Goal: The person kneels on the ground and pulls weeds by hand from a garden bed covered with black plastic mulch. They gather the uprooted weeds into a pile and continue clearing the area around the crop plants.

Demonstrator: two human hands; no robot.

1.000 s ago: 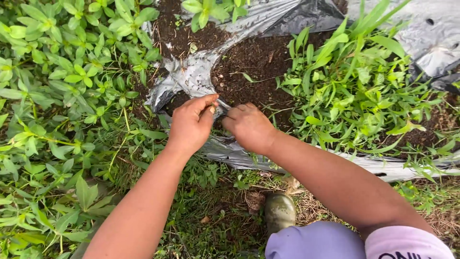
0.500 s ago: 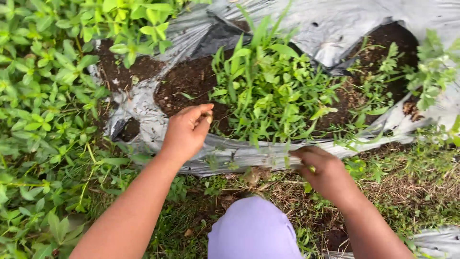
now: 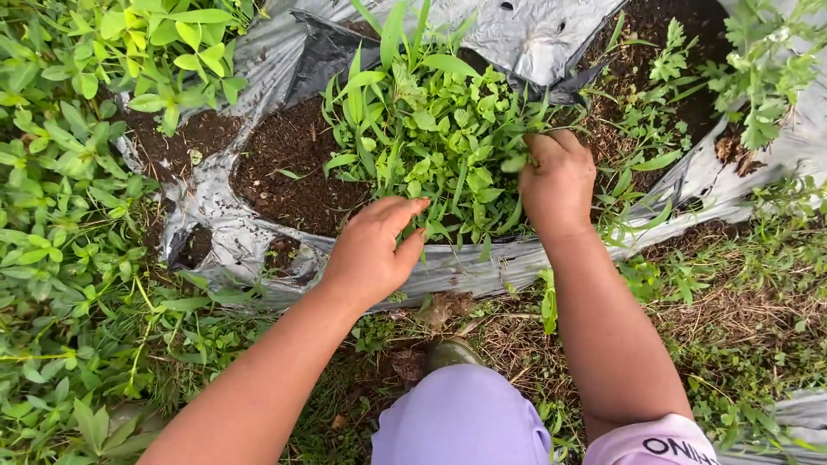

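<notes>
R hand [image 3: 558, 182] now into weed clump [image 3: 431, 138].

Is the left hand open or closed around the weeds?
Open: the left hand has its fingers stretched out beside the weed clump, gripping nothing.

Weed clump [image 3: 431, 146] in soil [image 3: 284, 172] on plastic sheet [image 3: 534, 34]; hands flank it.
</notes>
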